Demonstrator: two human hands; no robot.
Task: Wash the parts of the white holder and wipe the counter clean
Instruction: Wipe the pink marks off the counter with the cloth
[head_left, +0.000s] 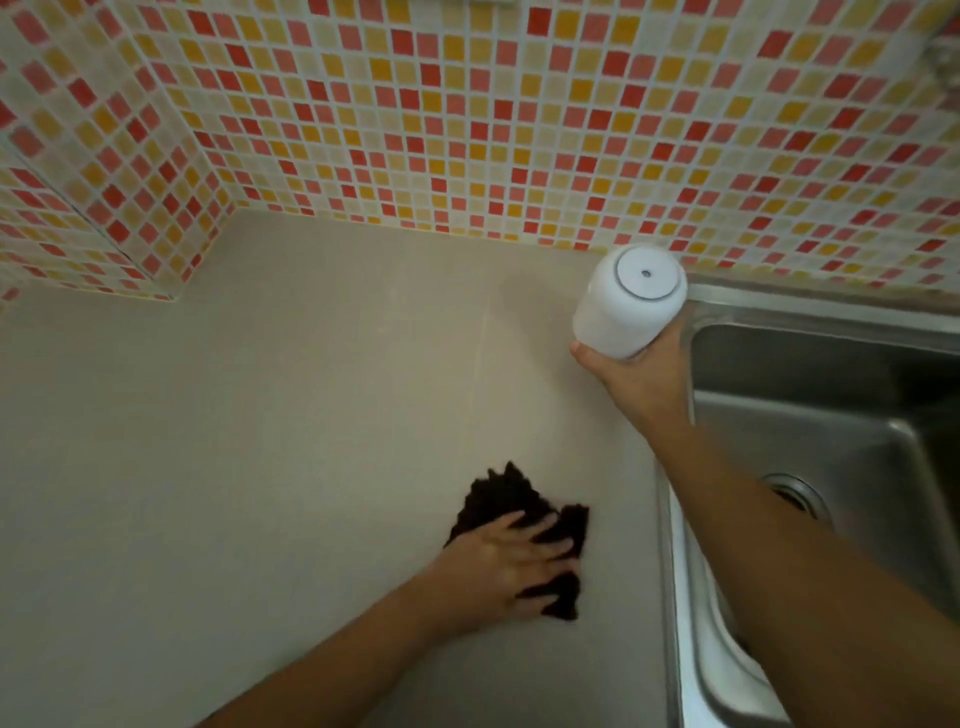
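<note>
Well, holder: the white holder (626, 306) sits right of centre, raised above the worktop's back edge by the sink, base facing up.
Right hand (641, 371): wrapped round the holder's lower end.
Left hand (511, 553): fingers spread, pressing a dark cloth (519, 519) flat, lower centre.
Worktop (260, 415): beige.
Sink (831, 415): steel, right edge.

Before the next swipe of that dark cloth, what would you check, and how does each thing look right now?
1. Left hand flat on the dark cloth: ok.
2. Cloth in contact with the counter: ok.
3. White holder held off the counter by the right hand: ok.
4. Counter ahead of the cloth free of objects: ok.
5. Counter already clean: cannot tell; a faint streak shows.
6. Holder parts washed: cannot tell.
</note>
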